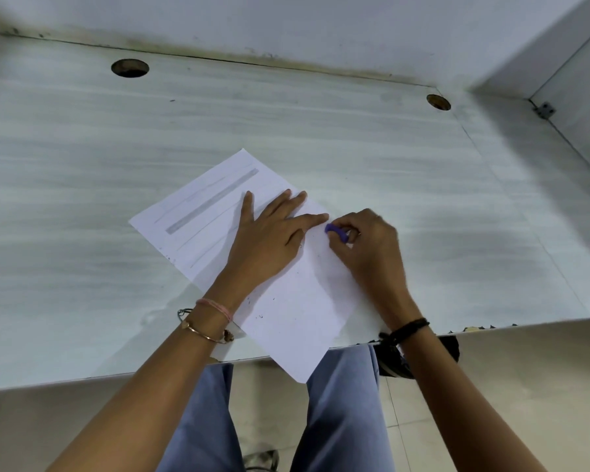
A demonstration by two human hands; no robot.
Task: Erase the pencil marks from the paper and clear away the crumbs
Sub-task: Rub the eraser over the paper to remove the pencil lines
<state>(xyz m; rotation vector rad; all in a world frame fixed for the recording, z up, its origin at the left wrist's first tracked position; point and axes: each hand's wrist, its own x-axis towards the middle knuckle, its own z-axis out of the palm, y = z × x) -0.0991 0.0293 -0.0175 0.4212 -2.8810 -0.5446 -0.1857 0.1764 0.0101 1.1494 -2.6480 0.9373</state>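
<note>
Well, the left hand (269, 233) lies flat, pinning the paper (286, 301) on the tabletop (82, 165); the right hand (368, 247) pinches a purple eraser (336, 231) at the sheet's right edge. Short, light strokes would avoid creasing, and the grey pencil marks (212, 201) remain.

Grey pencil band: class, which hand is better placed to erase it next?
Right, likely: the right hand pinches the purple eraser, while the left hand lies flat, steadying the white paper sheet.

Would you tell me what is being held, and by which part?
Right hand pinches the purple eraser by its right end; left hand presses the paper flat.
</note>
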